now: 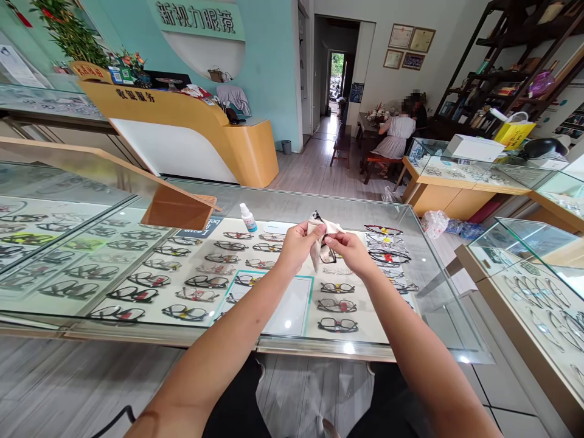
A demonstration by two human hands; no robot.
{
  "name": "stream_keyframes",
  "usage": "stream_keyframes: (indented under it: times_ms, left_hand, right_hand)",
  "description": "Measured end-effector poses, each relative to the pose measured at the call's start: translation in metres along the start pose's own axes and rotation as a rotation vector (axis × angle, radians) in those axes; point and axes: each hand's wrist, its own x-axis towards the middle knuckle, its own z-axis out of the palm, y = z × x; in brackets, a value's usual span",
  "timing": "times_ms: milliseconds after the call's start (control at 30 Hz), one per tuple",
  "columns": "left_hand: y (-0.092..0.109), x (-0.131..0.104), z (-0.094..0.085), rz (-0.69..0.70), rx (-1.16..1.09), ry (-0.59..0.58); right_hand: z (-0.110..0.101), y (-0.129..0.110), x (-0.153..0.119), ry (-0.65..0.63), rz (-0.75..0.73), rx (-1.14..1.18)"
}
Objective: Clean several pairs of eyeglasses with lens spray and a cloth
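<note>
Above the glass counter, my left hand (297,244) is closed on a pale cloth (315,258), which is folded over part of a pair of dark-framed eyeglasses (328,254). My right hand (350,249) pinches the eyeglasses from the other side, close to the cloth. One lens rim shows below the fingers and a dark piece sticks out at the top; the cloth hides the rest. Left of my hands, a small white spray bottle (247,218) with a blue lower part stands on the counter top.
Rows of eyeglasses lie inside the glass display counter (292,344) under my hands. A wooden-edged raised panel (182,210) stands to the left. More showcases (531,304) are on the right. Behind are a yellow reception desk (253,152) and a seated person (396,134).
</note>
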Motion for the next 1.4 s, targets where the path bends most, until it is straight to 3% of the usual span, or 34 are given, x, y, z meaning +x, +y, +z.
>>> stream_keyframes:
  times_ms: [100,300,567,967,1400]
  left_hand:
    - [-0.002,0.001,-0.002,0.015,0.02,0.05]
    - [0.005,0.001,-0.006,-0.038,0.002,-0.142]
    - [0.007,-0.001,-0.003,-0.047,-0.016,-0.095]
    - [0.022,-0.001,-0.01,-0.069,-0.004,-0.289]
    - [0.01,-0.001,-0.004,0.043,0.085,-0.007]
  right_hand:
    - [0.003,0.001,-0.001,0.002,0.007,0.011]
    - [-0.002,-0.002,-0.001,0.098,0.01,-0.009]
    - [-0.002,-0.001,-0.001,0.075,0.023,0.008]
    - [-0.009,-0.007,-0.002,0.091,0.002,0.013]
    - [0.0,-0.007,-0.003,0.021,0.014,0.061]
